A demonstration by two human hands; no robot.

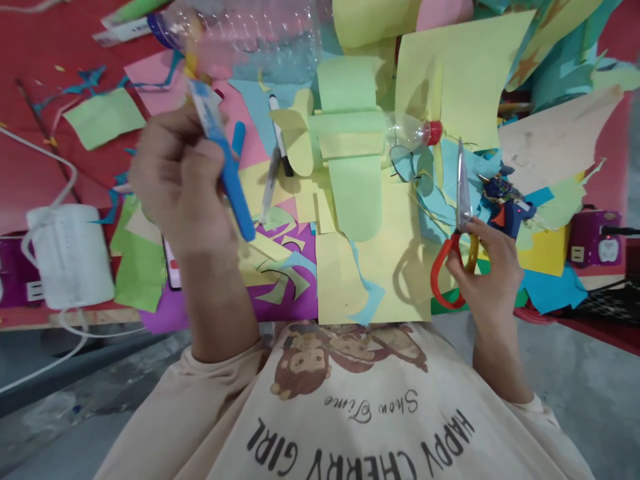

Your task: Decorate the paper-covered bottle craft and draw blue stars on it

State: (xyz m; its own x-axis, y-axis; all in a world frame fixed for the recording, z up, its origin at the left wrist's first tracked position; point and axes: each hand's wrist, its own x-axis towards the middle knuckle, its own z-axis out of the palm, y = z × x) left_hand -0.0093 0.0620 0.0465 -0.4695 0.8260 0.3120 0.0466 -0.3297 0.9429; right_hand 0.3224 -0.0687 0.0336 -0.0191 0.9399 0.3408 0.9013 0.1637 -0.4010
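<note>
Some pointed, metal-bladed scissors [464, 208]

Noted red and yellow on the handles of the scissors [463, 210] at right, grey on their blades; blue with a whitish end on the stick [230, 177] at left. Far: pale green and pale yellow on the paper bands [356, 207], red on the bottle cap [433, 133]. Near: cream with brown cartoon figures and dark lettering on the shirt [360, 387].
</note>
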